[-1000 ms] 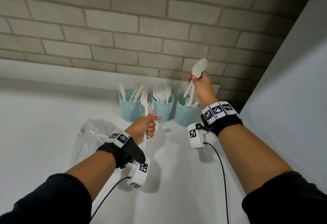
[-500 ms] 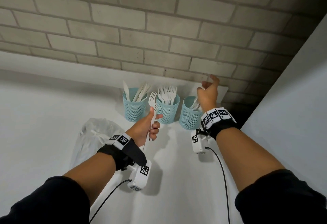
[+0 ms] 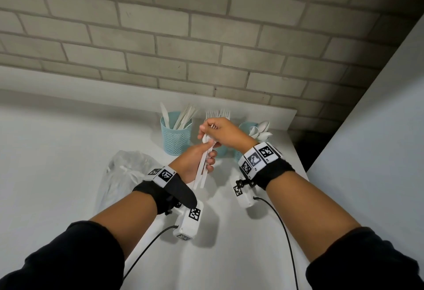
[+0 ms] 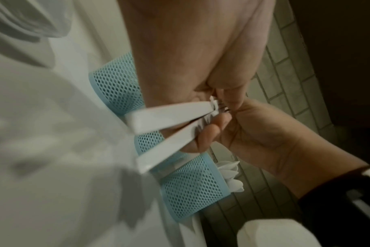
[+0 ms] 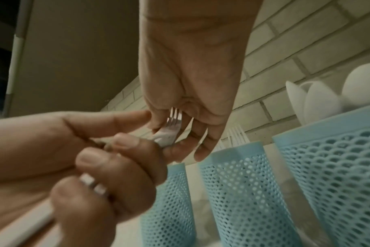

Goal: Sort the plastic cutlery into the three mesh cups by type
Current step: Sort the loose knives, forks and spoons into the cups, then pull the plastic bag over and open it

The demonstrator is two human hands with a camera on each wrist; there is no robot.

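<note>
Three light-blue mesh cups stand at the back of the white counter. The left cup (image 3: pixel 175 140) holds knives, the middle cup (image 3: pixel 221 152) holds forks (image 3: pixel 218 113), and the right cup (image 3: pixel 246 127) holds spoons (image 3: pixel 262 129). In front of the middle cup, my left hand (image 3: pixel 197 159) grips two white plastic forks (image 3: pixel 202 172) by their handles (image 4: pixel 169 115). My right hand (image 3: pixel 218 131) reaches over from the right and pinches the tined end of a fork (image 5: pixel 173 120) between thumb and fingers. The hands hide most of the middle cup.
A crumpled clear plastic bag (image 3: pixel 124 170) lies on the counter left of my left wrist. A brick wall (image 3: pixel 206 37) rises behind the cups. A plain white wall (image 3: pixel 378 129) closes off the right side, close to the spoon cup.
My right hand let its spoon go into the right cup, then moved left and took hold of the fork heads. My left hand kept gripping the forks and rose slightly.
</note>
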